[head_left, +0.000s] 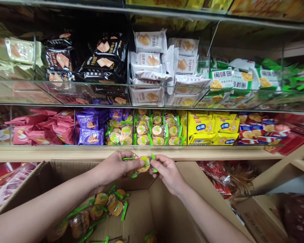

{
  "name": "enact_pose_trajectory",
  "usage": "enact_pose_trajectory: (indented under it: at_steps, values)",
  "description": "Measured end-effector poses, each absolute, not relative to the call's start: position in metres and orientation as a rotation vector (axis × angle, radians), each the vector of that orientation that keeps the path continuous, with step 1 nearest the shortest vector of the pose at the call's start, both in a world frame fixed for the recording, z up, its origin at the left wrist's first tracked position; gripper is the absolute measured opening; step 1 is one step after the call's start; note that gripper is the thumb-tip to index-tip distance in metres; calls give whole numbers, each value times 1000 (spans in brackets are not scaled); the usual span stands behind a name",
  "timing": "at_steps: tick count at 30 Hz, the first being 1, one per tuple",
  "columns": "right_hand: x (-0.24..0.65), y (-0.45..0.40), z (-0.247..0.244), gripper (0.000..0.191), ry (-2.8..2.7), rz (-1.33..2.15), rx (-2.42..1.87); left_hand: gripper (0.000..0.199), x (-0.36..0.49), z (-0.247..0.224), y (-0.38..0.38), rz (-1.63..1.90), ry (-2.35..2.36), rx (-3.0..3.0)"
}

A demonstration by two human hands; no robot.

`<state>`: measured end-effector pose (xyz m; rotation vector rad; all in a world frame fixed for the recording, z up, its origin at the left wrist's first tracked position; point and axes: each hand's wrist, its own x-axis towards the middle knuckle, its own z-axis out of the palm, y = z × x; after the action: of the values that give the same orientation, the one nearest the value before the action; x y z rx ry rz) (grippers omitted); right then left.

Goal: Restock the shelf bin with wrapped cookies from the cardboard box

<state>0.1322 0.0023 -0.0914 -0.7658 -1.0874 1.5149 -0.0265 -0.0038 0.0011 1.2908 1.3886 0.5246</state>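
Note:
Both hands meet above an open cardboard box, just in front of the wooden shelf edge. My left hand is closed on green-edged cookie packets, its thumb lying over a round cookie. At the right end of these packets, my right hand pinches a clear, green-trimmed wrapper. More cookie packets lie inside the box below my left forearm. Behind the hands, similar packets stand in stacked columns in a glass-fronted shelf compartment.
Purple packets and pink packets sit left of the cookies, yellow packets right. Glass panels front and divide the compartments. Above are black packets, white packets and green-white packets. Another carton stands lower right.

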Motion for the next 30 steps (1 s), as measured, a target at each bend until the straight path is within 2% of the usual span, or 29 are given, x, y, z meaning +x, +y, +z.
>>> enact_pose_trajectory:
  at_steps: [3,7,12,17,20,24,27,30]
  values:
    - [143,9,-76,26,-1145,1388,-873,42,-25,2,-6,537,1380,1271]
    - [168,37,-48,29,-1011,1009,-867,45,-28,1,-10,535,1366,1280]
    - [195,81,-31,13,-1202,396,-1104,43,-32,-8,-16,456,1334,1411]
    - [193,99,-22,30,-1406,-130,-1370,47,-29,-17,-30,354,1362,1525]
    - [187,107,-13,31,-1449,-221,-1533,46,-27,-19,-40,257,1289,1506]
    - [182,121,-10,34,-1377,-308,-1669,35,-26,-18,-45,230,1180,1456]
    - [180,127,-13,44,-1394,-255,-1680,30,-26,-18,-43,249,1162,1421]
    - [182,132,-13,39,-1488,-145,-1658,29,-25,-19,-40,272,1158,1349]
